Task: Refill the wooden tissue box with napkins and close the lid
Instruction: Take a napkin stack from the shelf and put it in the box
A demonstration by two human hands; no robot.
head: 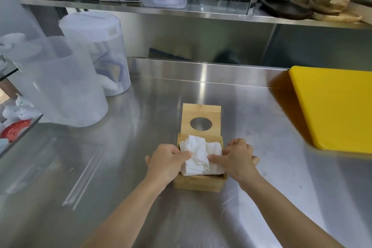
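The wooden tissue box [199, 184] stands on the steel counter near the middle. Its lid [201, 113], with an oval hole, is tipped up and back behind the box. A stack of white napkins [198, 154] fills the open box and rises above its rim, the top one crumpled. My left hand [168, 160] is at the box's left side, thumb and fingers pinching the napkins. At the right side, my right hand [238, 157] touches the napkins with its thumb and fingertips. The box's side walls are hidden by both hands.
A yellow cutting board [332, 106] lies at the right. Two translucent plastic tubs [66, 90] stand at the left, beside a rack with white and red items [14, 127]. A steel shelf [181, 13] above carries a clear container and dark and wooden plates.
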